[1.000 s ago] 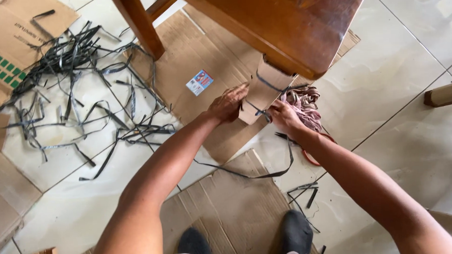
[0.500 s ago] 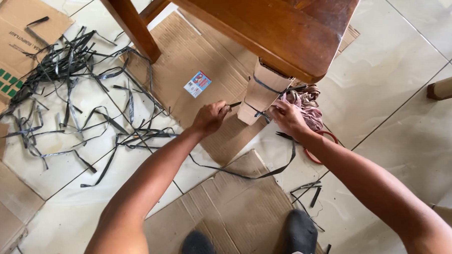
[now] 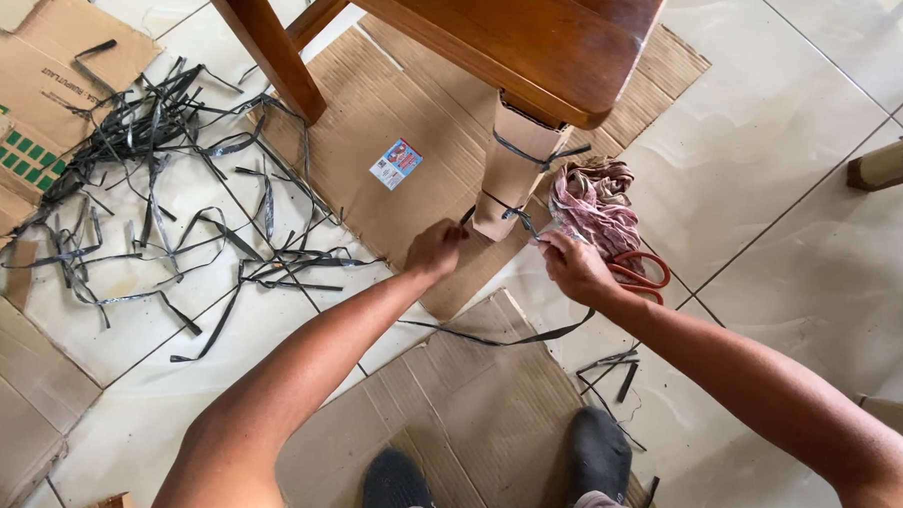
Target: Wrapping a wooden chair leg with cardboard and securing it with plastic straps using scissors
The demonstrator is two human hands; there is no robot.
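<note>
Pale glossy tiled floor (image 3: pixel 768 153), seen from above, with flattened sheets of brown corrugated cardboard (image 3: pixel 397 116) spread over it. A brown varnished wooden table (image 3: pixel 524 31) stands at the top of the view; one bare leg (image 3: pixel 269 50) rests on the left edge of the central sheet, and the near leg wears a sleeve of brown cardboard wrap (image 3: pixel 514 167) bound by two turns of dark strapping. A second wrapped leg end (image 3: pixel 889 164) shows at the right edge.

A printed cardboard box flap with green squares (image 3: pixel 16 109) lies at upper left. Beside it sprawls a loose heap of cut black plastic strapping offcuts (image 3: pixel 158 164), reaching to the central sheet. A pink and white crumpled cloth (image 3: pixel 590 204) lies just right of the wrapped leg, with red-handled scissors (image 3: pixel 637 273) touching its lower edge.

The left hand (image 3: pixel 436 250) is closed, fingers together on one end of the thin black plastic strap (image 3: pixel 515 214) at the lower turn on the wrap. The right hand (image 3: pixel 572 265) is likewise clenched on the other end, just beside the leg's foot. A long tail of the strap trails below both forearms across the floor and the near cardboard sheet.

Two feet in dark socks (image 3: pixel 594 454) stand on that near sheet. A small red and blue sticker (image 3: pixel 395 164) sits on the central sheet.
</note>
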